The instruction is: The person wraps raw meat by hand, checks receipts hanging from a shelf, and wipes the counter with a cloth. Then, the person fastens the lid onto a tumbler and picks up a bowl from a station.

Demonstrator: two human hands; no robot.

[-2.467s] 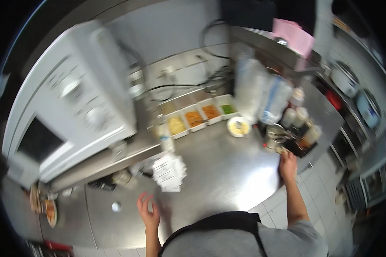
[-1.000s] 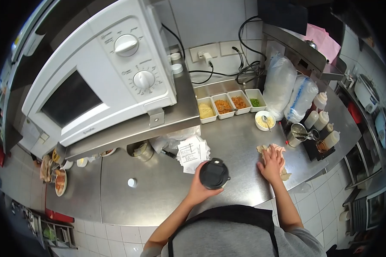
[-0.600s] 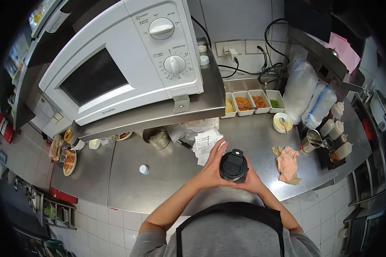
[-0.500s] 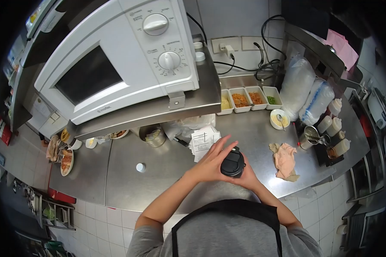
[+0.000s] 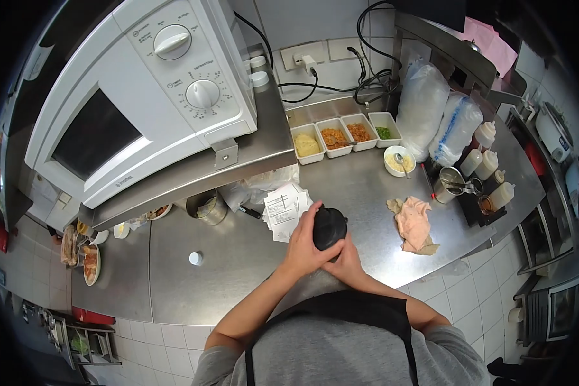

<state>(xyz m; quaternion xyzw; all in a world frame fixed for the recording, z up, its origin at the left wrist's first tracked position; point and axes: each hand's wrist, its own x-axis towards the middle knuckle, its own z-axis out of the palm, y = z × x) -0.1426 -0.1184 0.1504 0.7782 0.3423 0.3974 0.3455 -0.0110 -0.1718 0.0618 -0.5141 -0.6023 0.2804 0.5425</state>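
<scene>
Stainless steel covers the table [image 5: 238, 289] in front of you, with a white microwave [image 5: 141, 96] on a metal shelf [image 5: 199, 174] at its left. Your left hand [image 5: 305, 244] and right hand [image 5: 347, 260] are together on 1 black-lidded cup [image 5: 329, 228], close in front of your apron; the fingers of both are wrapped around its sides. Just beyond the left hand lies a stack of printed slips [image 5: 283, 212]. To the right of the cup, a crumpled pink cloth [image 5: 413, 224] lies on a tan one [image 5: 431, 248]. Farther back you have 4 white containers of food [image 5: 346, 136] in a row, and near them 1 white bowl [image 5: 399, 161] with a spoon in it. Squeeze bottles [image 5: 487, 165] stand near the table's right end, beside a metal pot [image 5: 446, 186]. A small white cap [image 5: 195, 258] sits apart, left of your hands.
</scene>
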